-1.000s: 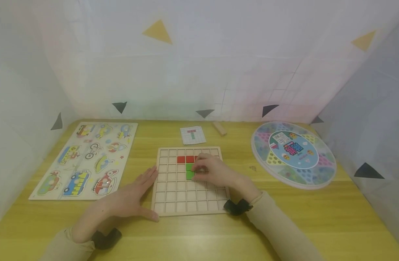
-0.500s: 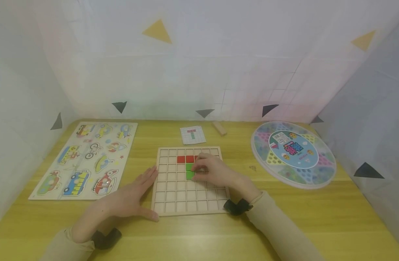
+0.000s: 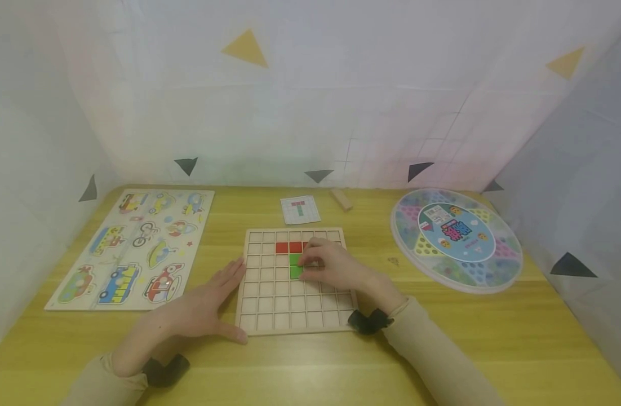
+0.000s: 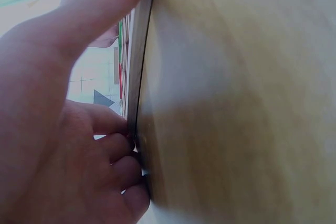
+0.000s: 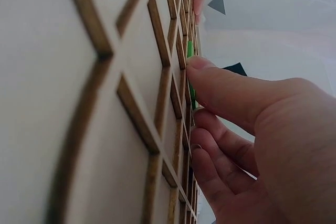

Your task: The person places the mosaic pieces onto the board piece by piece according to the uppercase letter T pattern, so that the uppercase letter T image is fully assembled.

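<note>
A light wooden grid board (image 3: 265,304) lies in the middle of the table. Red square tiles (image 3: 282,248) sit in a row of its cells, the right end hidden behind my right hand (image 3: 336,269). Below that row, two green tiles sit one under the other, and the lower green tile (image 3: 295,273) has my right thumb and forefinger at it, curled as in a pinch. In the right wrist view, green (image 5: 191,48) shows along those fingertips. My left hand (image 3: 201,310) lies spread at the board's left side, fingers along its edge and thumb near its front corner.
Behind the board lie a paper card (image 3: 289,215) with a red and green T on a grid and a small wooden block (image 3: 342,200). A vehicle picture puzzle (image 3: 138,254) is at left, a round game board (image 3: 402,225) at right. White-patterned walls surround the table.
</note>
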A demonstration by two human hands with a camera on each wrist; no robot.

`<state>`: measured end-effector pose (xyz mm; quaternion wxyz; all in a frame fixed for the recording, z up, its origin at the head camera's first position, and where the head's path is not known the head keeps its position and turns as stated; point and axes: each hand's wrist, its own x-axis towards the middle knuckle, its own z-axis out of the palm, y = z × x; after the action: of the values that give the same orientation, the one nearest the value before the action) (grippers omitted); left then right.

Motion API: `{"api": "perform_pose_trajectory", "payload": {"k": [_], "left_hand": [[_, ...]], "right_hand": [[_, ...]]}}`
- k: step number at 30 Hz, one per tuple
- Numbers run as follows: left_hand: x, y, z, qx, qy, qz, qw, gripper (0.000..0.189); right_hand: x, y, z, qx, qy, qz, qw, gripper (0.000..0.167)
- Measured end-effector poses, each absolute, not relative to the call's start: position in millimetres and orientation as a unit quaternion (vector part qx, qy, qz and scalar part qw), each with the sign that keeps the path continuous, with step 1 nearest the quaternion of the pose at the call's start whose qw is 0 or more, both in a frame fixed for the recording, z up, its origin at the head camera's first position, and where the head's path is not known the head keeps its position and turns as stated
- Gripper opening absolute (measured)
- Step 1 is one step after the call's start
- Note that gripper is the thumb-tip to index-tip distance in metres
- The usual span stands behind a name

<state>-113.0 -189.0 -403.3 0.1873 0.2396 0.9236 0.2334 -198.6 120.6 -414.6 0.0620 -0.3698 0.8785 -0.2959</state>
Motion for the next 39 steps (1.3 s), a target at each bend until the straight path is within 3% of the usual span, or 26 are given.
{"api": "perform_pose_trajectory", "payload": {"k": [31,39], "left_hand": [[-112,-189,-401,0.240,0.923,0.236,0.187,0.135],[-112,-189,-402,0.239,0.921,0.241,0.190,0.135]], "right_hand": [[-200,121,-417,-0.381,0.872,-0.306,0.046,0.018],[-199,134,-395,-0.357,0.859,-0.359,0.079,0.023]]}}
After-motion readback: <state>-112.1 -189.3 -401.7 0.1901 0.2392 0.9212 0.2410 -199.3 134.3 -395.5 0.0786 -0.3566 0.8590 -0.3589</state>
